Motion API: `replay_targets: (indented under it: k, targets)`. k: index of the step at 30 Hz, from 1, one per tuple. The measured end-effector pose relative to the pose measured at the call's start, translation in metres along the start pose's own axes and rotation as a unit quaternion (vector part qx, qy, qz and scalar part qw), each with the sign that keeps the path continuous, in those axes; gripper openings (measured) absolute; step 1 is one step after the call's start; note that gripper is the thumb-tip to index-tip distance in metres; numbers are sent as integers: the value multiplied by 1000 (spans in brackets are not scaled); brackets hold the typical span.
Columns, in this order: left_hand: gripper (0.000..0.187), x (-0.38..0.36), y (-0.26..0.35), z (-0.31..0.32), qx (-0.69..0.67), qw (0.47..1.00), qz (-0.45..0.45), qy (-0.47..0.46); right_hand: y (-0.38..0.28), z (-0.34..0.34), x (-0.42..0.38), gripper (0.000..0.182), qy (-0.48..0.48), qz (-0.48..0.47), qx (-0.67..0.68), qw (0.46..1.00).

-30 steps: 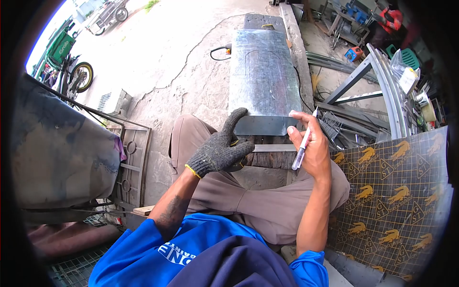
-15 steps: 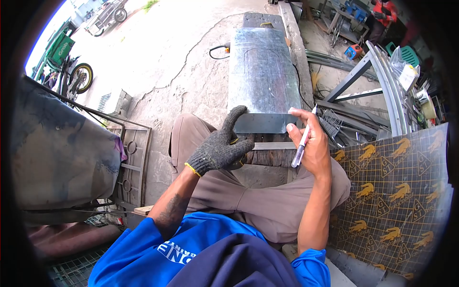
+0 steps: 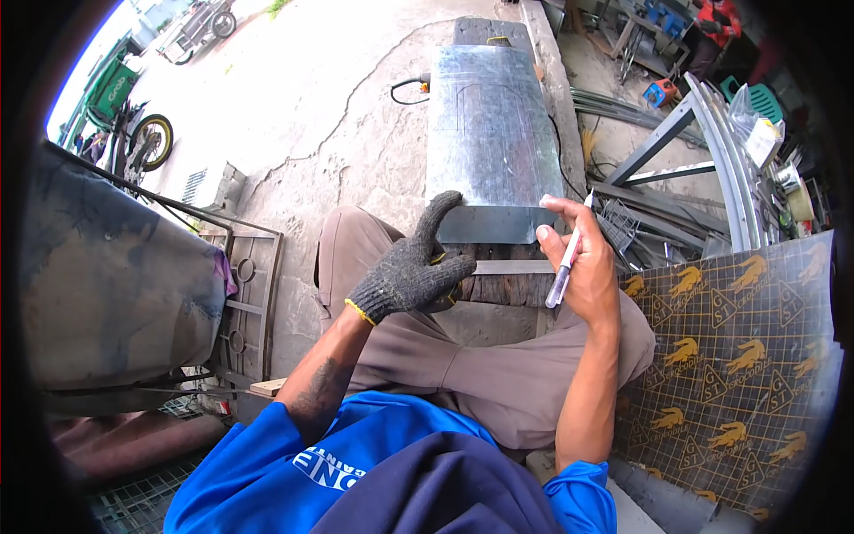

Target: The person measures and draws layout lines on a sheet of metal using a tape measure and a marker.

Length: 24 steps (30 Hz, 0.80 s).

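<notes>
A shiny metal sheet (image 3: pixel 494 133) with faint drawn lines lies lengthwise in front of me, its near strip bent and darker. Beneath its near end a dark wooden block (image 3: pixel 507 289) shows. My left hand (image 3: pixel 414 267), in a dark grey knit glove with a yellow cuff edge, has its index finger at the sheet's near left corner and its thumb apart, holding nothing visible. My bare right hand (image 3: pixel 583 267) holds a white pen (image 3: pixel 566 267), its point upward, between the fingers. The right index fingertip is at the sheet's near right corner, with the thumb just below.
A patterned sheet with crocodile prints (image 3: pixel 729 356) stands at the right, below metal frames (image 3: pixel 663 142). A covered object (image 3: pixel 116 276) and a metal grille (image 3: pixel 249 303) are at the left. A motorcycle (image 3: pixel 142 142) stands farther back. A person in red (image 3: pixel 716 27) is at the upper right.
The metal sheet appears slightly higher in view. Both hands keep nearly the same pose at its near corners, and the pen remains in my right hand.
</notes>
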<state>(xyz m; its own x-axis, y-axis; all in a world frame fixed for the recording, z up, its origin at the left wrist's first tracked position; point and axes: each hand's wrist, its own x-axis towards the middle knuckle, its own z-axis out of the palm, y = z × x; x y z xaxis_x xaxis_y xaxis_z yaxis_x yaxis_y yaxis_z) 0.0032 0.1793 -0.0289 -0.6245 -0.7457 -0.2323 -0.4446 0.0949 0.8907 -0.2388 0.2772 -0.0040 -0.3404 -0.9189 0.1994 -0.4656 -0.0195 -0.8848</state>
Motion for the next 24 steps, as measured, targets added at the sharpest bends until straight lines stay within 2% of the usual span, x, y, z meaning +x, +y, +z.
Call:
replay_targets:
  k: [15,24]
  targets:
    - [89,-1,1,-1,7,1000,-15,-6,2,1,0,36,7,-20,-6,1000]
    - [86,-3,13,-3,-2,999,-33,-26,-1,2,0,35,-2,5,3,1000]
